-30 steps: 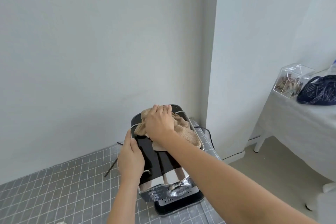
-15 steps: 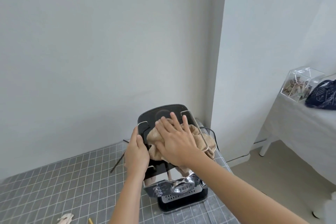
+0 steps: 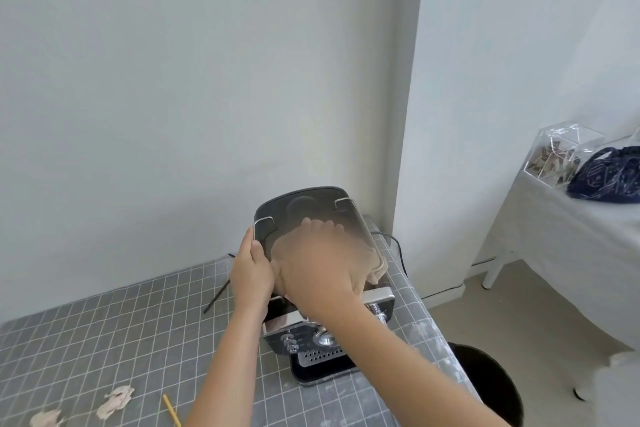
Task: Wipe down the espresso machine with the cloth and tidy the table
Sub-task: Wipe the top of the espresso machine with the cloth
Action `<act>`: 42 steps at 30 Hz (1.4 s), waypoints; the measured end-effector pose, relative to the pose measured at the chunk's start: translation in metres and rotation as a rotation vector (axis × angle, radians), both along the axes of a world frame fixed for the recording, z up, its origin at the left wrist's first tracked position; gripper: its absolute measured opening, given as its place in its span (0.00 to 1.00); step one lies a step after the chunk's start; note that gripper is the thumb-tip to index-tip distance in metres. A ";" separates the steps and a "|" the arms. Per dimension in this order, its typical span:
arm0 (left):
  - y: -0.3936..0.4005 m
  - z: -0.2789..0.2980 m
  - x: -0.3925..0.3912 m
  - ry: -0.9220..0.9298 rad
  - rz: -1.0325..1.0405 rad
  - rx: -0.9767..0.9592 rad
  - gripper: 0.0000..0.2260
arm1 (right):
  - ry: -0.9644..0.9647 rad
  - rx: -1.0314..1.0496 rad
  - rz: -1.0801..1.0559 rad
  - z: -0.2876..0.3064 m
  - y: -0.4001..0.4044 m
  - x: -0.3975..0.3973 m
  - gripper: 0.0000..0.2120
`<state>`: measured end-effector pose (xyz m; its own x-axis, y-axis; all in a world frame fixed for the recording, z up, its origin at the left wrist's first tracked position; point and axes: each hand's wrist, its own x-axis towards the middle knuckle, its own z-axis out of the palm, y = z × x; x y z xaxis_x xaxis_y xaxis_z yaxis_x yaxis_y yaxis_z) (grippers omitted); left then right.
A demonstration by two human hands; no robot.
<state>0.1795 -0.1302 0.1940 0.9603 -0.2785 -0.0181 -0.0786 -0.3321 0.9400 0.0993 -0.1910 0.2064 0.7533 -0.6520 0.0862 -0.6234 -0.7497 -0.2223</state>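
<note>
A black and chrome espresso machine (image 3: 304, 208) stands at the right end of the grey grid-patterned table (image 3: 104, 329), near the wall corner. My right hand (image 3: 318, 274) presses a beige cloth (image 3: 372, 262) flat on the machine's dark top; the hand is blurred by motion. My left hand (image 3: 251, 274) grips the machine's left edge by the chrome rail. Two crumpled tissues (image 3: 116, 400) and a yellow stick (image 3: 172, 410) lie on the table's near left.
A thin dark stick (image 3: 216, 298) lies left of the machine, and a black cord (image 3: 398, 250) runs behind it. A black bin (image 3: 491, 385) stands on the floor at the table's right. A white side table (image 3: 561, 239) carries a clear box and a navy cloth bundle.
My right hand has slid the cloth from the back of the machine's top toward its front. The view has tilted down, showing the tissues and the bin.
</note>
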 end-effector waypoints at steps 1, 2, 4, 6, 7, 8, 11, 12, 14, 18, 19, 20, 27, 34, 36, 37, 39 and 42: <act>0.000 0.000 -0.001 -0.005 -0.002 0.003 0.20 | -0.015 -0.023 0.012 -0.002 0.004 -0.008 0.35; 0.000 0.000 -0.001 -0.021 -0.005 0.016 0.20 | -0.030 -0.025 0.043 -0.004 0.007 -0.017 0.34; 0.000 -0.002 0.000 -0.052 -0.008 0.044 0.20 | -0.069 -0.072 0.117 -0.007 0.012 -0.035 0.31; 0.000 -0.002 0.000 -0.068 -0.016 0.063 0.20 | -0.120 -0.148 0.186 -0.014 0.013 -0.053 0.28; 0.000 -0.001 0.001 -0.071 -0.017 0.073 0.20 | -0.153 -0.167 0.224 -0.018 0.010 -0.060 0.27; -0.001 0.000 0.000 -0.071 -0.015 0.082 0.20 | -0.192 -0.170 0.276 -0.022 0.008 -0.068 0.26; -0.001 0.002 -0.002 -0.061 -0.011 0.097 0.20 | -0.284 -0.145 0.450 -0.031 -0.003 -0.093 0.22; 0.000 0.002 -0.002 -0.060 -0.011 0.099 0.20 | -0.325 -0.114 0.496 -0.033 -0.005 -0.102 0.21; 0.000 0.001 -0.001 -0.048 -0.013 0.100 0.20 | -0.402 -0.012 0.550 -0.038 -0.013 -0.120 0.23; -0.002 0.000 0.000 -0.021 0.008 0.151 0.20 | -0.473 0.317 0.474 -0.021 -0.030 -0.169 0.19; -0.002 0.001 0.000 -0.023 0.009 0.166 0.20 | -0.500 0.386 0.428 -0.020 -0.033 -0.184 0.18; -0.003 0.002 0.000 -0.028 0.006 0.177 0.20 | -0.553 0.406 0.379 -0.021 -0.035 -0.198 0.19; -0.001 0.007 -0.005 -0.091 -0.007 0.223 0.20 | -0.345 0.410 0.138 -0.095 -0.045 -0.246 0.33; -0.001 0.005 -0.004 -0.110 0.005 0.263 0.20 | -0.834 0.252 0.106 -0.012 -0.050 -0.198 0.12; 0.000 0.003 -0.003 -0.130 -0.019 0.264 0.21 | -0.840 0.228 0.127 0.019 -0.061 -0.159 0.13; 0.000 0.003 -0.003 -0.148 -0.029 0.275 0.21 | -0.776 0.207 0.143 0.029 -0.067 -0.138 0.13; 0.000 0.003 -0.003 -0.168 -0.033 0.289 0.20 | -0.516 0.080 0.223 0.035 -0.075 -0.096 0.14; 0.000 0.000 0.001 -0.124 0.007 0.308 0.20 | -0.036 -0.101 0.384 0.020 -0.074 -0.054 0.13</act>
